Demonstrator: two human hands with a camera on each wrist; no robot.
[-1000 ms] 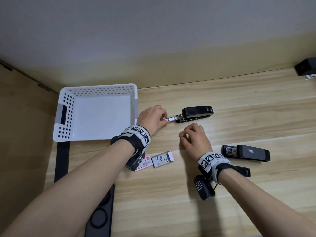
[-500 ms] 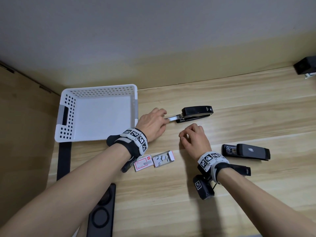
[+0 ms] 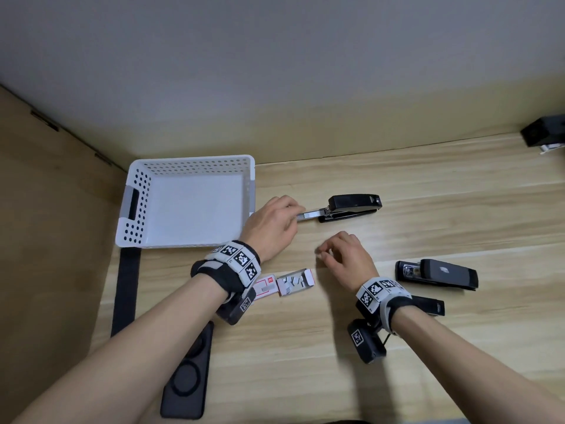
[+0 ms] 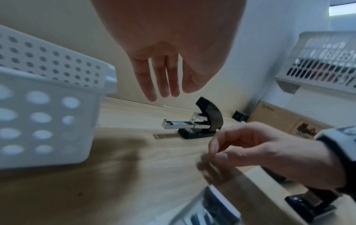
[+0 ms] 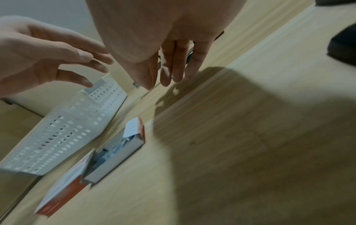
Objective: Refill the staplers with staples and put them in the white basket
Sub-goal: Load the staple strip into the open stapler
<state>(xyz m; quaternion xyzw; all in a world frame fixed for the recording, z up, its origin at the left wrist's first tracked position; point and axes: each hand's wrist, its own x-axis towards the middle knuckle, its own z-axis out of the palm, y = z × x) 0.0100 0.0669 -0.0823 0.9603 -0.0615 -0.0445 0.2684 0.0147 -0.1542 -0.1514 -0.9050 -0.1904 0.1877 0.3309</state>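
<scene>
A black stapler [image 3: 351, 206] lies on the wooden table with its metal staple tray [image 3: 310, 215] slid out toward the white basket [image 3: 131, 209]. My left hand [image 3: 292, 211] hovers at the tray's end; in the left wrist view its fingers [image 4: 163, 85] hang straight, clear of the tray [image 4: 179, 124]. My right hand [image 3: 327, 252] sits nearer me with loosely curled fingers, and I see nothing in it. An open staple box [image 3: 295, 282] lies between my wrists. A second black stapler [image 3: 440, 273] lies at the right, and a third [image 3: 428, 306] is partly hidden by my right wrist.
The basket holds nothing. A red and white box sleeve [image 3: 264, 287] lies beside the staple box. A black phone-like slab [image 3: 189, 377] and a black strap [image 3: 125, 289] lie at the near left. A dark object [image 3: 544, 136] sits at the far right by the wall.
My left hand, which had its fingers closed at the end of the tray, has let go and straightened its fingers. The right hand has barely moved.
</scene>
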